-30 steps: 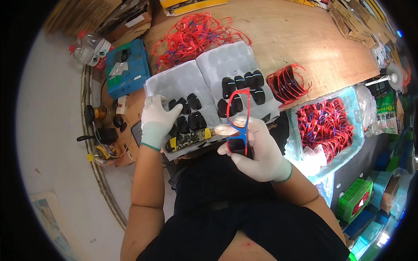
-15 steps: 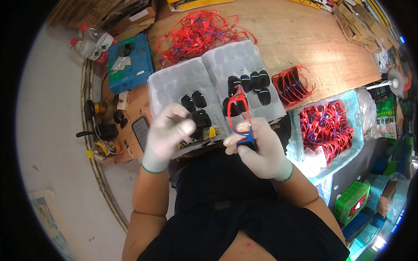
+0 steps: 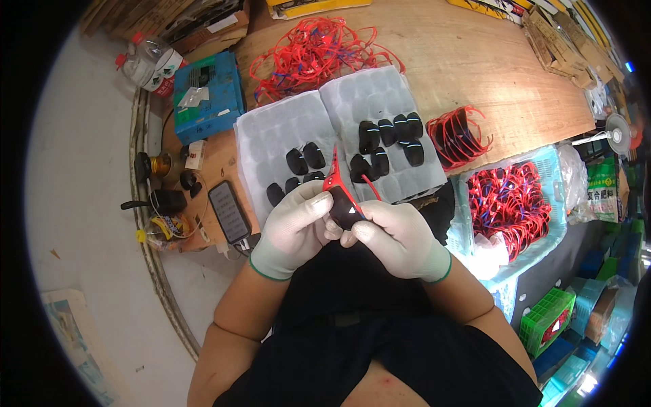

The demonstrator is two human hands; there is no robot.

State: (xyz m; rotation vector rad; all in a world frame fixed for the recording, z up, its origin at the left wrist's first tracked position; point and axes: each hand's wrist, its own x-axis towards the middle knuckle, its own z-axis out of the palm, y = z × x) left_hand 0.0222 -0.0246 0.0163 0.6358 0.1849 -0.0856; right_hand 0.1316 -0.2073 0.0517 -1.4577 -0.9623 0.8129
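Note:
In front of my body both gloved hands hold one pair of red-framed sunglasses (image 3: 344, 205) with a dark lens showing. The fingers of my left hand (image 3: 290, 227) pinch the frame beside that lens. On its other side, my right hand (image 3: 405, 239) grips the frame with thumb and fingers. One red temple points away toward the table. Just beyond lie white moulded trays (image 3: 268, 129) with rounded hollows. Dark lenses (image 3: 312, 155) rest on the left tray, some partly hidden by my left hand. Several more dark lenses (image 3: 369, 138) lie on the right tray.
A tangled heap of red frames (image 3: 319, 54) lies behind the trays. Stacked red frames (image 3: 462, 138) stand to the right, near a light-blue basket (image 3: 559, 220) full of red glasses. At left are a phone (image 3: 229, 211), a blue box (image 3: 207, 119) and plastic bottles (image 3: 150, 64).
My left hand has moved right from the lenses and taken hold of the glasses. The frame in my right hand has turned, and a dark lens now shows in it. The phone is more exposed.

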